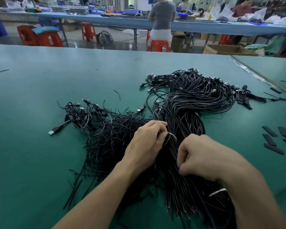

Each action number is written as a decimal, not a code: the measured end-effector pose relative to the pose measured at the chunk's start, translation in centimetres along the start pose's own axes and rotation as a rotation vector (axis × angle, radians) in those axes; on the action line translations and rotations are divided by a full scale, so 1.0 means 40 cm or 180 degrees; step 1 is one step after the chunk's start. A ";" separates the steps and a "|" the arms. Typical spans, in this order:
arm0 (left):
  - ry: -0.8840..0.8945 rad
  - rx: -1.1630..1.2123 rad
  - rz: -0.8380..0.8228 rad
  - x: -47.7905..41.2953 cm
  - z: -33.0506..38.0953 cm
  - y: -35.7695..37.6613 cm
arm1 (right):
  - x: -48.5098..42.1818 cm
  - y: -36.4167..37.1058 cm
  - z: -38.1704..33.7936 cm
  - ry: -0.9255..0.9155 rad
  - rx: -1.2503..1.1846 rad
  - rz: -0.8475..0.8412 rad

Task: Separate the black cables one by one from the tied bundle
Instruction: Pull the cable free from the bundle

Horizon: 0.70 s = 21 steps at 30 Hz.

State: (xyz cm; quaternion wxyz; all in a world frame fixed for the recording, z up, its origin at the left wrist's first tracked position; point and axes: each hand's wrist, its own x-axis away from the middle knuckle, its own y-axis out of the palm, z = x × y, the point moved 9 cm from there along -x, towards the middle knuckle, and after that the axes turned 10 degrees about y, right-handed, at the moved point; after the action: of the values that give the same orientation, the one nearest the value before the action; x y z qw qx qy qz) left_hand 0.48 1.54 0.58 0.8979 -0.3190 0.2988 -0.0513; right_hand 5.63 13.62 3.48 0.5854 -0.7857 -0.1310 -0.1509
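Note:
A thick bundle of black cables (186,116) snakes from the far right of the green table (56,76) down toward me. A white tie (172,136) loops over it between my hands, and a second white tie (217,192) wraps its near end. My left hand (147,142) grips the bundle's left side with curled fingers, pinching at the white tie. My right hand (200,156) is curled into the cables just right of it, pinching strands. A loose pile of separated black cables (109,138) lies to the left.
Loose USB-plug cables (82,113) lie left of the pile. Flat black sleeve pieces (273,139) are scattered at the right edge. Beyond the table a person sits on a red stool (158,45) at a blue bench, with cardboard boxes (228,49) nearby.

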 end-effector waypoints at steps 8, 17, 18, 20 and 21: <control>0.0087 0.0070 0.0017 0.000 0.013 -0.003 | -0.065 -0.010 0.024 0.0560 -0.0918 0.1129; 0.0035 0.0112 0.0011 0.003 0.015 -0.002 | -0.070 -0.001 0.032 0.0592 -0.1142 0.1129; 0.0041 0.0062 0.0004 0.003 0.016 -0.002 | -0.067 -0.005 0.032 0.0542 -0.1163 0.1001; 0.0042 0.0001 0.0001 0.003 0.017 -0.003 | -0.056 -0.011 0.016 0.0223 -0.1140 0.0624; 0.0045 -0.0023 0.0009 0.003 0.017 -0.004 | -0.045 -0.014 0.002 -0.0003 -0.1074 0.0418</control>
State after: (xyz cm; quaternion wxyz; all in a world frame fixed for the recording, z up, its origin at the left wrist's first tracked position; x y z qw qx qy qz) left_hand 0.98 1.74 1.03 0.8947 -0.3214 0.3058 -0.0512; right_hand 3.78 13.82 3.26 0.4538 -0.8797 -0.0525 -0.1318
